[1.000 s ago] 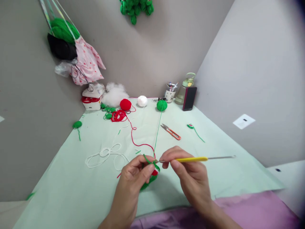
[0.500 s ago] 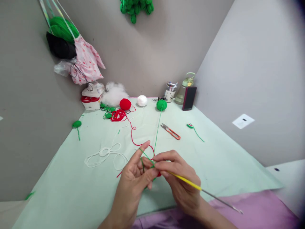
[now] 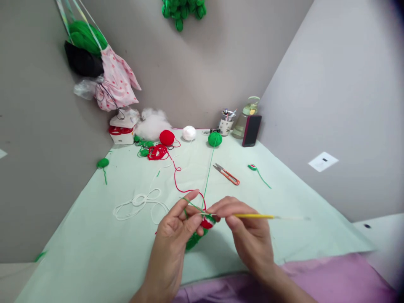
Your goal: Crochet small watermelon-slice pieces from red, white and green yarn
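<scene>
Between the thumb and fingers of my left hand (image 3: 176, 229) is a small crochet piece (image 3: 207, 221) in red, white and green. Green yarn (image 3: 208, 174) loops over my raised left index finger and runs back to a green yarn ball (image 3: 215, 139). My right hand (image 3: 248, 229) pinches a crochet hook (image 3: 252, 216) by its yellow grip. The hook lies nearly level, its left tip at the top edge of the piece. Its far right end is blurred. A green bundle (image 3: 194, 240) shows below my left fingers, partly hidden.
Orange thread snips (image 3: 226, 174) lie beyond my hands. White yarn (image 3: 139, 204) lies loosely coiled at left, and red yarn (image 3: 175, 176) trails from a red ball (image 3: 166, 137). At the back stand a pen cup (image 3: 226, 124), a bottle (image 3: 241, 122) and a phone (image 3: 251, 131).
The hook has swung from a slant down to the right to nearly level. My right hand has turned and drawn slightly right, uncovering more of the crochet piece.
</scene>
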`<act>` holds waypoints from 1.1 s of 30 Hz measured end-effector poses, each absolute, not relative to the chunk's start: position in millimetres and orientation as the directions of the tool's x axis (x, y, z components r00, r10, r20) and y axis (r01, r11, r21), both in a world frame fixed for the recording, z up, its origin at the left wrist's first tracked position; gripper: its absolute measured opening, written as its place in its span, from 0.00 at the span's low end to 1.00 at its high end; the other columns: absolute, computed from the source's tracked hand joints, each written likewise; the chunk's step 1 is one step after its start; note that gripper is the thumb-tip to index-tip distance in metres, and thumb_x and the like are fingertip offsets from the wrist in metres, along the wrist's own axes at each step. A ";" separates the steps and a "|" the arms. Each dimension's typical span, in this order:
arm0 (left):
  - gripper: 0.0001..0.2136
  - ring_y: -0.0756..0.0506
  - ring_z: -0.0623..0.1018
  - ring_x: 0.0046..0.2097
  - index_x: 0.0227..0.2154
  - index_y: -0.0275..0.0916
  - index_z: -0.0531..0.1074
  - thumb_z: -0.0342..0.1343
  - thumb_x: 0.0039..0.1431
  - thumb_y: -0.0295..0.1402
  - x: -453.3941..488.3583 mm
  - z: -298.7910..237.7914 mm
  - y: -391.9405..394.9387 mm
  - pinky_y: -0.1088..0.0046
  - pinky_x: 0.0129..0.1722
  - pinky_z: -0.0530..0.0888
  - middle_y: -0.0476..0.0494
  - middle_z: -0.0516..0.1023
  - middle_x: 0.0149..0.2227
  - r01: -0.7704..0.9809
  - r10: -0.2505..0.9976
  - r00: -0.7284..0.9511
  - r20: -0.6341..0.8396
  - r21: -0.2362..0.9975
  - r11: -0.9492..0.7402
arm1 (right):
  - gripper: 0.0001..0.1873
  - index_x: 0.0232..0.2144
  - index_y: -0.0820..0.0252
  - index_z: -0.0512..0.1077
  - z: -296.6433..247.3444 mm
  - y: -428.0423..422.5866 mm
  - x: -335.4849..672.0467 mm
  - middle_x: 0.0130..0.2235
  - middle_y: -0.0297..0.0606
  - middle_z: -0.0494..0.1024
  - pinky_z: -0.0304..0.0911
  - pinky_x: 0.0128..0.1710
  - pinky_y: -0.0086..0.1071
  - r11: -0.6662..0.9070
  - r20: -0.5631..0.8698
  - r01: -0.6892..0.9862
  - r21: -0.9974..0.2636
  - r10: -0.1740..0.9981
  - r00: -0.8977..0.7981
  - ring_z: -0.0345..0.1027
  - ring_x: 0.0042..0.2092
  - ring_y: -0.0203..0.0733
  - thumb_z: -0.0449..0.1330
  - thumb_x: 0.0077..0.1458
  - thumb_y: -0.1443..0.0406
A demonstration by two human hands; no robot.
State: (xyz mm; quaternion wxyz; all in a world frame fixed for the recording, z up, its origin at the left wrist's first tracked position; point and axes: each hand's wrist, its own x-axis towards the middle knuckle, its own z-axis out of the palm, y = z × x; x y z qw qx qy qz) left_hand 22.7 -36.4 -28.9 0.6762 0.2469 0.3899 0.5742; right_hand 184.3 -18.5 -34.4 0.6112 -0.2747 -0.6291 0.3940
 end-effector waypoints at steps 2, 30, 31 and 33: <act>0.17 0.55 0.74 0.30 0.50 0.49 0.86 0.75 0.58 0.36 21.5 -30.1 -36.7 0.80 0.38 0.72 0.55 0.76 0.29 -0.570 0.974 0.026 -0.226 0.797 0.200 | 0.09 0.42 0.51 0.84 -35.2 -15.3 186.9 0.38 0.37 0.86 0.76 0.40 0.32 0.441 0.473 -0.224 -0.869 0.874 -0.114 0.79 0.38 0.39 0.62 0.72 0.61; 0.27 0.55 0.71 0.30 0.54 0.51 0.85 0.80 0.48 0.38 21.7 -30.3 -37.3 0.82 0.33 0.72 0.53 0.75 0.32 -0.643 0.948 0.156 -0.276 0.700 0.310 | 0.17 0.54 0.50 0.81 -36.9 -29.4 192.4 0.43 0.42 0.86 0.82 0.43 0.35 0.821 0.791 0.512 -0.254 0.481 -0.378 0.83 0.43 0.45 0.62 0.68 0.73; 0.27 0.57 0.69 0.28 0.54 0.48 0.85 0.80 0.48 0.38 20.3 -28.1 -36.2 0.83 0.31 0.71 0.53 0.74 0.31 -0.657 0.932 0.205 -0.298 0.664 0.357 | 0.17 0.54 0.49 0.80 -36.3 -29.6 192.6 0.43 0.41 0.86 0.82 0.41 0.34 0.818 0.793 0.477 -0.322 0.508 -0.336 0.83 0.42 0.44 0.62 0.69 0.72; 0.26 0.58 0.66 0.26 0.53 0.45 0.86 0.80 0.48 0.36 17.1 -24.8 -33.5 0.84 0.29 0.69 0.54 0.73 0.30 -0.663 0.922 0.220 -0.318 0.645 0.380 | 0.14 0.53 0.50 0.80 -33.2 -28.3 192.6 0.43 0.41 0.85 0.81 0.39 0.34 0.789 0.765 0.369 -0.492 0.594 -0.250 0.82 0.42 0.43 0.59 0.72 0.69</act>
